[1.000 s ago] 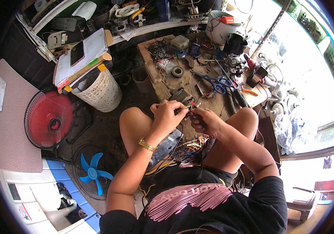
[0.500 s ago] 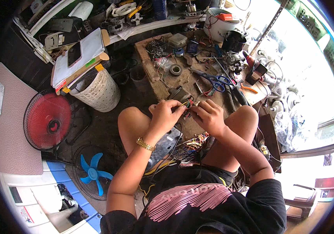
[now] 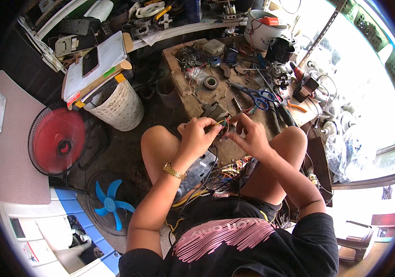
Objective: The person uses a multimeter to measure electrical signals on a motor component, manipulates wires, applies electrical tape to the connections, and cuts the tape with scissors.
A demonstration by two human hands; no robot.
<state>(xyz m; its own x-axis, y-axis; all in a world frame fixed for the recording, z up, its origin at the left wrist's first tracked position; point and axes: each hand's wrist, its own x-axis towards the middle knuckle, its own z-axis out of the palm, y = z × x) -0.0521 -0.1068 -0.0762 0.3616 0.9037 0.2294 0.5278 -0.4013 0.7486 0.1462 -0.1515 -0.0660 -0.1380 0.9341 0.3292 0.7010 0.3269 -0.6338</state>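
Note:
Over the low wooden workboard, my left hand (image 3: 199, 134) is closed, thumb and forefinger pinching a thin yellow wire (image 3: 219, 123). Beside it is a small bundle of coloured wires (image 3: 225, 123), red and green among them. My right hand (image 3: 252, 137) is at the right of this bundle, thumb and forefinger apart, with nothing plainly held between them. Just beyond my left fingers lies a dark grey motor-like part (image 3: 214, 111). What the wires join to is partly hidden by my fingers.
On the workboard (image 3: 190, 105) lie blue-handled scissors (image 3: 258, 98), a tape roll (image 3: 210, 82) and orange-handled pliers (image 3: 296, 106). Tangled wires (image 3: 234, 171) lie between my legs. A white basket (image 3: 122, 108), a red fan (image 3: 59, 141) and blue fan blades (image 3: 110, 205) are at the left.
My right thumb and forefinger have parted from their pinch at the wires, and the hand has shifted slightly right. My left hand keeps its pinch on the yellow wire.

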